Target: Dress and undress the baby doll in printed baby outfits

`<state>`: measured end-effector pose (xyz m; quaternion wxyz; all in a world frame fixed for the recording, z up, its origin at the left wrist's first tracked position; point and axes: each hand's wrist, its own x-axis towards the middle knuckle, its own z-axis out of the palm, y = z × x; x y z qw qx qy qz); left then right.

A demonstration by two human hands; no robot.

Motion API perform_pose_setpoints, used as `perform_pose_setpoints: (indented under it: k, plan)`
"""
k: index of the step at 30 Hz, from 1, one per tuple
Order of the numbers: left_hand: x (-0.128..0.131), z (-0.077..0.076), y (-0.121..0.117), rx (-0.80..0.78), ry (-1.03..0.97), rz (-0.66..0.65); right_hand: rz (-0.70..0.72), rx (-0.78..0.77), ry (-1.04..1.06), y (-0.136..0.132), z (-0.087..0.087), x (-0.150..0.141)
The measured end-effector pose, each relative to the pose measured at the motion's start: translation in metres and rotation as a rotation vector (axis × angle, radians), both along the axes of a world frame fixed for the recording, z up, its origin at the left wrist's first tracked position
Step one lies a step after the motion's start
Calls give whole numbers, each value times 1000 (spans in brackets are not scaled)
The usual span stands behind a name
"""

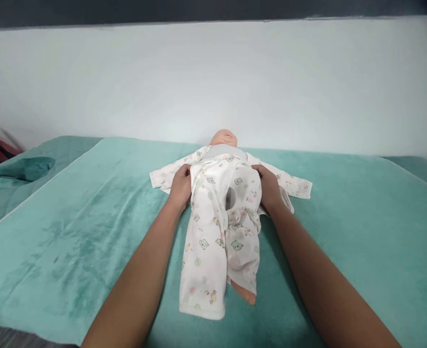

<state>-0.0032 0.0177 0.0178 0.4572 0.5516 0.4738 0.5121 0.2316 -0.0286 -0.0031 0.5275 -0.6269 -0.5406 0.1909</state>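
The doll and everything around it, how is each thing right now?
Doll: lying on its back
Top: open in front, sleeves spread wide
Pants: held at both sides, open between the legs
Foot: poking out of one pant leg; the other foot is hidden
Left hand: gripping the pants
Right hand: gripping the pants
Green cover: spread out, a bit wrinkled

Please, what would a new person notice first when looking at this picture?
Probably the doll lying on the green cover, its head near the wall. Next, the left hand and right hand, gripping the printed trousers at each side of the waist. One foot shows at the hem.
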Motion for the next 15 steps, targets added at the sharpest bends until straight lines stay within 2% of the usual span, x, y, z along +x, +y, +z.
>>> perform_pose_setpoints:
  k: [2, 4, 6, 9, 12, 15]
  plan:
    - [5, 4, 8, 25, 69, 41, 12, -52, 135, 7, -1, 0]
    - [9, 7, 15, 29, 108, 42, 57, -116, 316, 14, -3, 0]
    - [10, 9, 20, 41, 149, 38, 99, -166, 412, 18, -5, 2]
    - [8, 11, 23, 131, 231, 5, 81, -131, 270, 19, -7, 3]
    - [2, 15, 26, 308, 330, -94, 28, 27, 44, 19, -4, 4]
    - [-4, 21, 31, 393, 413, -186, 73, 163, -112, 26, 1, 6]
